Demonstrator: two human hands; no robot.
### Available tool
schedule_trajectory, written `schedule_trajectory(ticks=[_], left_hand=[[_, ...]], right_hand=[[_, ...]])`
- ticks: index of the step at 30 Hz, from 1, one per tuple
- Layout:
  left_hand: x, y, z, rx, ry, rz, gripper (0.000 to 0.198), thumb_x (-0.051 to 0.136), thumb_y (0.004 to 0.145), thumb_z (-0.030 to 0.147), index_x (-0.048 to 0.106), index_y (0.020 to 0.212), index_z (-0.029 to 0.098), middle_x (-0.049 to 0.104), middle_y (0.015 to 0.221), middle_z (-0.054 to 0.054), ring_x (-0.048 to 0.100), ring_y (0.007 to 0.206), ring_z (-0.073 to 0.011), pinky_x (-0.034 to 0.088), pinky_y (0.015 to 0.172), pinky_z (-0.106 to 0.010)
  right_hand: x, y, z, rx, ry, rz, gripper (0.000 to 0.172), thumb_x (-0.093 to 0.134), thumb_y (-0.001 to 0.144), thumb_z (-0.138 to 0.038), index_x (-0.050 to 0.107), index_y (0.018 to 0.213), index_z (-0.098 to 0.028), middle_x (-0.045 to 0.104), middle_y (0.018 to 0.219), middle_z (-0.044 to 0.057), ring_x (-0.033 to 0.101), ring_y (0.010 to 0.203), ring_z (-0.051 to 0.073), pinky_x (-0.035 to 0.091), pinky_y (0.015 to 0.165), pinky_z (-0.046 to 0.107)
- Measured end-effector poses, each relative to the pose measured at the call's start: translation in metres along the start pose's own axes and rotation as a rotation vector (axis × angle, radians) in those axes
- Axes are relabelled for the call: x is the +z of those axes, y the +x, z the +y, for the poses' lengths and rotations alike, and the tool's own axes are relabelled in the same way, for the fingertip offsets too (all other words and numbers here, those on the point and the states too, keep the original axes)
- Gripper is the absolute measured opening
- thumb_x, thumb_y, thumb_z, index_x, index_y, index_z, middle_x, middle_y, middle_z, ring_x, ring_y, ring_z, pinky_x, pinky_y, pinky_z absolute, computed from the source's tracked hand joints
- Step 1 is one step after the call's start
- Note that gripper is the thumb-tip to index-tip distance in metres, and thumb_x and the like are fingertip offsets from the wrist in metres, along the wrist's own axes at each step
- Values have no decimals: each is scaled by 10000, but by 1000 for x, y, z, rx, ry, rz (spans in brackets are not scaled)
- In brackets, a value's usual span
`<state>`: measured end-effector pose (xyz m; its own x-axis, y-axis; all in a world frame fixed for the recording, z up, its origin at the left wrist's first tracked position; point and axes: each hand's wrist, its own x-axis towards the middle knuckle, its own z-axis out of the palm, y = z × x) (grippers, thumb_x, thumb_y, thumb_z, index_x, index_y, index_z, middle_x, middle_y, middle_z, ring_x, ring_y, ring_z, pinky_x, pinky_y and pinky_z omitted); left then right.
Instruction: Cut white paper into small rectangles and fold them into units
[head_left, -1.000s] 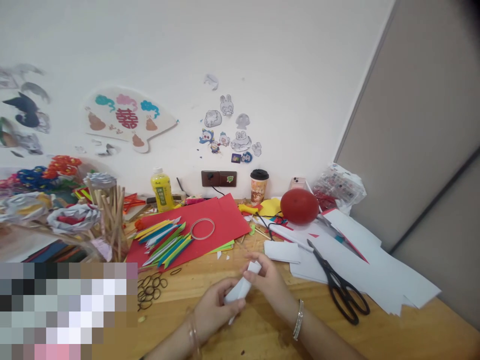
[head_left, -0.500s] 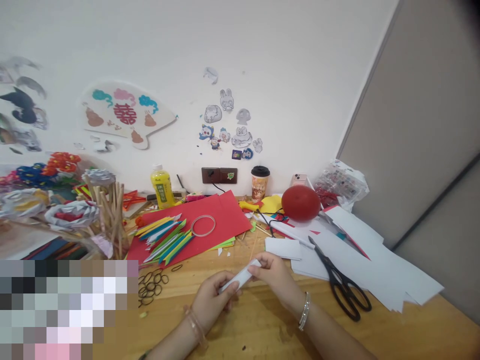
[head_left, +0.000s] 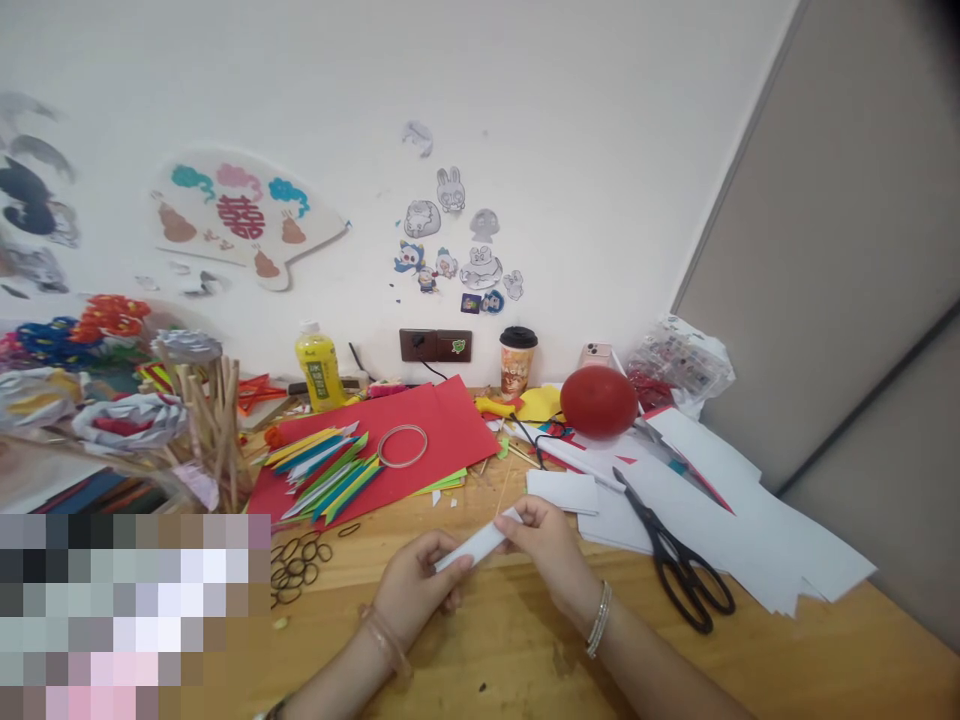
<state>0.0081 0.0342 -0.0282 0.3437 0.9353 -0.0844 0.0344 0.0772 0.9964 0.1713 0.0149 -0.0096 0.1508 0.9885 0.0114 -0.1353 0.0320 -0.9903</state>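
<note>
A narrow folded strip of white paper (head_left: 478,541) is held above the wooden table, slanting up to the right. My left hand (head_left: 416,585) pinches its lower left end, thumb on top. At the upper right end, my right hand (head_left: 546,545) grips it between thumb and fingers. Fingertips beneath the strip are partly hidden. Just beyond my right hand lies a folded white paper (head_left: 562,492). Black-handled scissors (head_left: 671,560) rest to the right, partly over white paper sheets (head_left: 735,530).
Red paper (head_left: 442,420) lies behind, bearing folded coloured strips (head_left: 330,475) and a ring (head_left: 403,447). Black rubber bands (head_left: 300,565) are scattered left. A yellow bottle (head_left: 319,370), a lidded cup (head_left: 517,362) and a red balloon (head_left: 598,402) stand along the wall. Wooden sticks (head_left: 217,430) cluster left.
Both hands stay on the white paper strip, with slight shifts of the fingers; more of the strip shows between them. The whole view has shifted a little.
</note>
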Motion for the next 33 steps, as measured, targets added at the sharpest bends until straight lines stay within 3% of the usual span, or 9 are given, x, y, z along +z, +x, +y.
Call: schedule_trajectory(ticks=[4,21,33], left_hand=[[-1,2,1,3,-99,36,427,759,459,446,505,645,158,547,419,69,483,369,-73,389,407,-194],[-2,3,3,-74,-85,43,434,706,476,530,513,597,161,558,313,25,469,279,-86,349,334,-173],[-4,3,7,-150,-119,16,518,679,458,590,547,685,145,619,420,-2,578,392,-126,449,424,-204]], right_hand=[[0,0,0,20,75,36,318,722,583,-409,524,598,-159,599,526,-14,564,520,126,468,585,265],[4,0,6,91,163,82,310,731,571,-390,537,596,-150,575,549,-22,549,521,116,466,568,259],[2,3,8,69,179,115,313,731,570,-387,522,591,-155,568,557,-30,545,512,117,465,565,263]])
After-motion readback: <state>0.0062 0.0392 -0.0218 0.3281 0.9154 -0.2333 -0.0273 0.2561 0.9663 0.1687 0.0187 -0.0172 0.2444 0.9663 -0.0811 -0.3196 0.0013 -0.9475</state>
